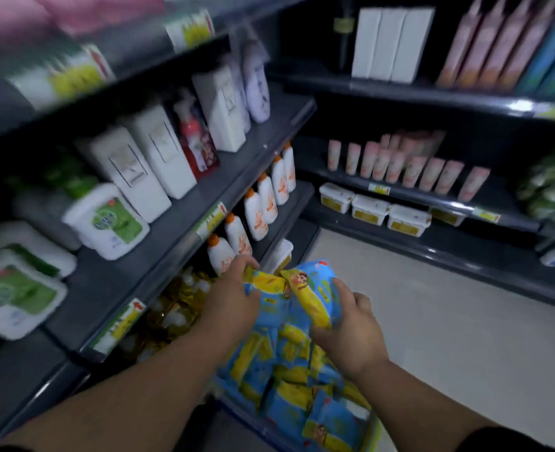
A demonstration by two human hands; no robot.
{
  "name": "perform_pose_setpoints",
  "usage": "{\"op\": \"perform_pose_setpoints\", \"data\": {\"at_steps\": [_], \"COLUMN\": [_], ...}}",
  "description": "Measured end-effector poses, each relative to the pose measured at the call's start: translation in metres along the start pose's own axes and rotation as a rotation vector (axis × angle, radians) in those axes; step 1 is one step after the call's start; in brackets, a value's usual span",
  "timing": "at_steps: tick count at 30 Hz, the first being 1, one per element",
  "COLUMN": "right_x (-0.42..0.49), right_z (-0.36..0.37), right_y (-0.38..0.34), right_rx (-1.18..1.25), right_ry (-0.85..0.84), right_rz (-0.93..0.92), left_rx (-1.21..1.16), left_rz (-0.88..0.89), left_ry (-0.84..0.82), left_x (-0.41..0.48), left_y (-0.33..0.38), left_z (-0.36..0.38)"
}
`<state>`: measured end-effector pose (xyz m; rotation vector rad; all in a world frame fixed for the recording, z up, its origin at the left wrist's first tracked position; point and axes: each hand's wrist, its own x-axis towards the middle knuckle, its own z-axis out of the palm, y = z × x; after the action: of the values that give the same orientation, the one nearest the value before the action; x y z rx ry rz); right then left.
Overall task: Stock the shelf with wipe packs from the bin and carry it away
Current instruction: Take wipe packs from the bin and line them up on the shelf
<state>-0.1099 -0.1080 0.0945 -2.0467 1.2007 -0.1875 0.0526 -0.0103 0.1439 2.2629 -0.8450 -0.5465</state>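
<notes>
Both hands are up over the bin (pixel 233 414), which sits low against the left-hand shelving and is heaped with blue-and-yellow wipe packs (pixel 289 383). The left hand (pixel 233 290) has its fingers curled round the yellow end of one raised pack (pixel 268 282). The right hand (pixel 347 324) grips a second pack (pixel 312 287) just beside it, and the two packs touch at their tops, above the heap.

Right behind the left hand stands a row of white bottles with orange caps (pixel 259 213), the nearest one almost against the knuckles. A white tub with a yellow label (pixel 282 254) sits just behind the raised packs. Below that row, gold-wrapped goods (pixel 175 308) fill the lowest level. The dark shelf edge (pixel 184 236) with its price tags juts out above them. Higher up are white cartons (pixel 158 158) and green-labelled tubs (pixel 106 220), blurred. Across the pale floor (pixel 432 321), the far shelving carries pink tubes (pixel 413 166) and more white tubs (pixel 370 210).
</notes>
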Motion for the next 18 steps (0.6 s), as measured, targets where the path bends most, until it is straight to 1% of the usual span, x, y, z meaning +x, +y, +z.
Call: {"op": "perform_pose_setpoints", "data": {"at_steps": [3, 7, 9, 12, 15, 18], "right_x": [-0.009, -0.032, -0.045, -0.070, -0.097, -0.128], "right_z": [-0.032, -0.053, -0.058, -0.063, -0.063, -0.056], "right_y": [-0.048, -0.102, -0.130, -0.178, -0.225, -0.268], "right_rx": [0.119, 0.220, 0.271, 0.334, 0.397, 0.414], "right_ry": [0.068, 0.107, 0.118, 0.116, 0.088, 0.075], "right_rz": [-0.098, -0.225, -0.303, -0.441, -0.567, -0.703], "left_rx": [-0.039, 0.012, -0.015, -0.092, -0.209, -0.304], "left_rz": [0.020, 0.045, 0.031, 0.060, 0.116, 0.159], "left_ry": [0.191, 0.424, 0.517, 0.651, 0.721, 0.687], "left_x": [-0.014, -0.045, -0.064, -0.093, -0.128, -0.170], "left_y": [0.034, 0.070, 0.082, 0.091, 0.092, 0.080], "left_z": [-0.056, -0.128, -0.162, -0.208, -0.250, -0.290]}}
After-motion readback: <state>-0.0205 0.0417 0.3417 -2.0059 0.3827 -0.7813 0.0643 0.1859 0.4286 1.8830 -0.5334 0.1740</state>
